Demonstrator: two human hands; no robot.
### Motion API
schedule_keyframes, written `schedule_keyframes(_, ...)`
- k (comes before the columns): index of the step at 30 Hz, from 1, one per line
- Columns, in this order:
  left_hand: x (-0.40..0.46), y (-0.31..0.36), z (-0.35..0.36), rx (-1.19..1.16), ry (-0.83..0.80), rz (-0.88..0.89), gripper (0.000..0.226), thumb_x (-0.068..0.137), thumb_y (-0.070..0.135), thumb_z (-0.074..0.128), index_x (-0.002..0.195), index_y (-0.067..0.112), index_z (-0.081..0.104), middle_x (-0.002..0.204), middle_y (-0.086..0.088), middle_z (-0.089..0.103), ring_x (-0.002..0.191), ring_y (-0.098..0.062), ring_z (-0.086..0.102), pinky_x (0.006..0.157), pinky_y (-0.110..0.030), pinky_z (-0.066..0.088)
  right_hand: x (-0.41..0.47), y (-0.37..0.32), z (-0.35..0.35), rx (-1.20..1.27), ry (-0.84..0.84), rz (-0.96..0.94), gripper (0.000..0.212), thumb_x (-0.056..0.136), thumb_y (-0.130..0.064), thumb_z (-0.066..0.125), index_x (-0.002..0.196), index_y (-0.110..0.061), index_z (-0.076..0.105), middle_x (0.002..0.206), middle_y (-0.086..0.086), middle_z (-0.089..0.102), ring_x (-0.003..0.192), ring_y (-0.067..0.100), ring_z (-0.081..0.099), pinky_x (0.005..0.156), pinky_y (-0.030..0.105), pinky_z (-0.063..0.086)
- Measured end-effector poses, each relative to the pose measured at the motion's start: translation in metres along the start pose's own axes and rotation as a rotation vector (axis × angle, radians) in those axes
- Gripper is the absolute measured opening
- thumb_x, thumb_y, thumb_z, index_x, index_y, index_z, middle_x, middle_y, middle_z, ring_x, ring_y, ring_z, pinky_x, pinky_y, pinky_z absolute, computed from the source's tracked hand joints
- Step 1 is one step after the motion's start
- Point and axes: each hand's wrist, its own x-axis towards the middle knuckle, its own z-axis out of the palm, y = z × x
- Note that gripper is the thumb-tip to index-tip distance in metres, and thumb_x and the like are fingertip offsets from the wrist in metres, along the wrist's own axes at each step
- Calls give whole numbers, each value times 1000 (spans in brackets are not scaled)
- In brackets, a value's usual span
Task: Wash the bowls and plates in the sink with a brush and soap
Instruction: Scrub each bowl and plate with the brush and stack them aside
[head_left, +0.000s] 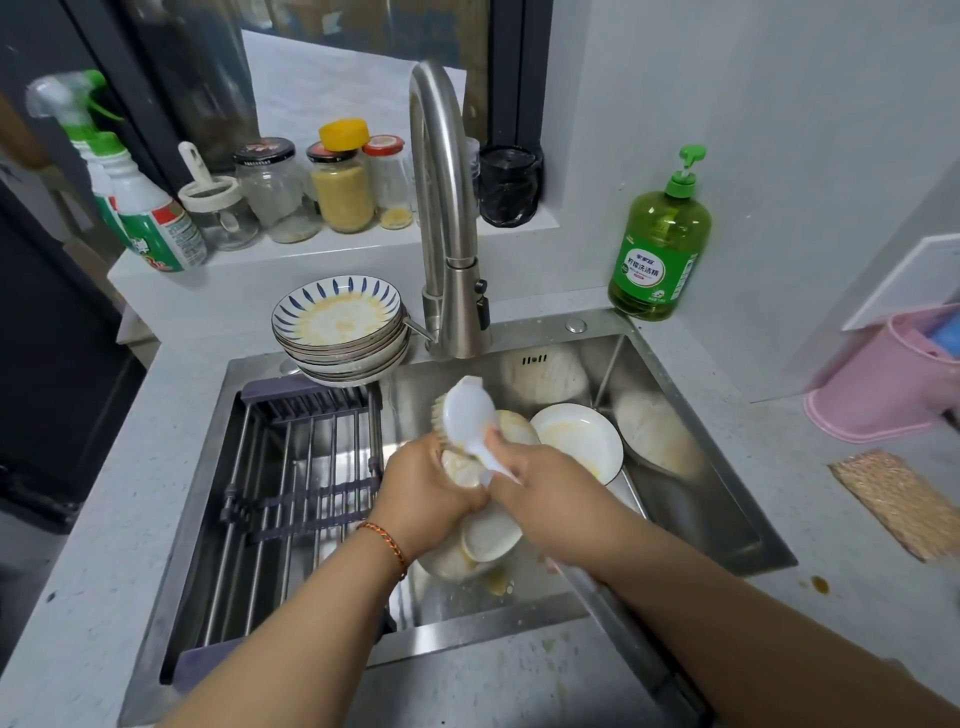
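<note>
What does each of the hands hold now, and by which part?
The right hand grips the white plastic dish brush by its handle. The left hand holds a stained white ceramic bowl by its rim.

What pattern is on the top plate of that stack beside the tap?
Dark blue radiating strokes around a white rim on the top plate, seen in the head view.

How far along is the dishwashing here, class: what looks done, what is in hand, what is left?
Done: nothing visibly; the drying rack holds no dishes. In hand: the left hand holds a bowl over the sink while the right hand scrubs it with the brush. Left: the stained plate stack behind the sink and the soiled plate and bowls inside it.
</note>
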Motion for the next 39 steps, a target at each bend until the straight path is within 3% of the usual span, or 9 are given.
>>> schedule_keyframes(6, -4, 1, -12, 0, 59, 14, 31, 53, 18, 84, 72, 28, 61, 75, 10, 67, 71, -8, 63, 62, -23, 49, 16, 28, -29, 109, 49, 231, 49, 99, -24, 41, 147, -28, 32, 70, 3, 51, 24, 2, 42, 53, 27, 39)
schedule_keyframes(9, -3, 4, -10, -17, 56, -1, 32, 56, 13, 85, 71, 26, 61, 72, 11, 66, 67, -7, 60, 59, -22, 46, 7, 14, -23, 90, 33, 134, 46, 99, -27, 42, 144, -24, 38, 65, -2, 51, 34, 6, 45, 45, 26, 42)
schedule_keyframes(13, 0, 2, -9, -148, 100, -30, 30, 46, 19, 76, 73, 18, 65, 67, 7, 66, 60, -6, 57, 54, -19, 46, -13, -3, -1, 13, -80, -13, 49, 99, -32, 43, 146, -24, 34, 110, -3, 62, 56, 0, 40, 45, 15, 41)
schedule_keyframes(16, -3, 0, -12, -126, 112, -17, 33, 46, 24, 77, 77, 17, 66, 73, 4, 69, 64, -8, 60, 58, -21, 50, -4, 8, -15, 7, -11, 107, 44, 99, -26, 43, 143, -23, 41, 91, 5, 59, 57, 12, 45, 54, 26, 43)
schedule_keyframes(20, -5, 2, -20, -94, 120, 27, 32, 55, 13, 88, 77, 16, 65, 76, 4, 68, 67, -7, 61, 58, -15, 48, 6, 28, -30, 126, 7, 304, 33, 97, -19, 45, 123, -4, 56, 61, 3, 47, 40, 12, 46, 37, 22, 39)
schedule_keyframes(27, -5, 11, -15, -75, 30, 62, 32, 61, 3, 86, 73, 24, 65, 60, 14, 67, 59, 6, 60, 54, -10, 44, -8, -15, -11, -29, -94, -26, 49, 97, -37, 46, 145, -30, 36, 61, -10, 39, 43, 6, 44, 36, 12, 37)
schedule_keyframes(31, -7, 5, -12, -98, 58, 42, 31, 55, 11, 86, 72, 25, 64, 66, 11, 68, 62, -1, 60, 57, -17, 46, 1, -4, -20, -18, -40, 52, 44, 97, -30, 45, 141, -22, 43, 64, -5, 45, 47, 9, 45, 39, 18, 40)
schedule_keyframes(34, -5, -6, -16, -188, 127, -33, 34, 48, 20, 82, 77, 23, 64, 78, 6, 69, 70, -10, 63, 63, -24, 51, 10, 24, -24, 219, -6, 285, 34, 98, -24, 48, 130, -15, 51, 62, 3, 46, 40, 16, 43, 31, 21, 37)
schedule_keyframes(39, -4, -16, -13, -477, 251, -172, 34, 64, -1, 85, 86, 16, 66, 85, -4, 72, 78, -22, 68, 70, -34, 56, 12, 51, 2, 629, 109, 409, 22, 93, -25, 59, 107, -7, 62, 59, 6, 54, 29, 18, 41, 36, 20, 38)
